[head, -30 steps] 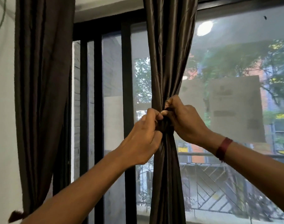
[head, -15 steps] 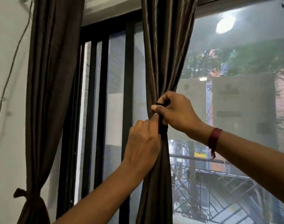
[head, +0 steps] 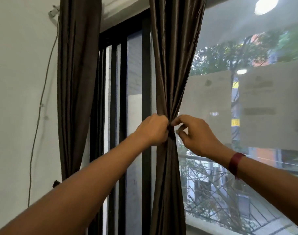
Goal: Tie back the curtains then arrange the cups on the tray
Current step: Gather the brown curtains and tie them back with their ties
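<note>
A dark brown satin curtain hangs in the middle of the window, gathered into a narrow waist. A dark tie band wraps that waist. My left hand grips the gathered fabric and band from the left, fingers curled round them. From the right, my right hand pinches the band with forefinger and thumb. A second brown curtain hangs at the left by the wall, tied low down, where a knot end shows above my left forearm. No cups or tray are in view.
Black window frame bars stand just left of the middle curtain. A white wall with a thin cable clipped to it runs down the left. Large glass with paper sheets stuck on it fills the right.
The view has swung right and up. My left hand has risen to the band level and closed on the gathered fabric. My right hand has loosened from a full grip to a fingertip pinch.
</note>
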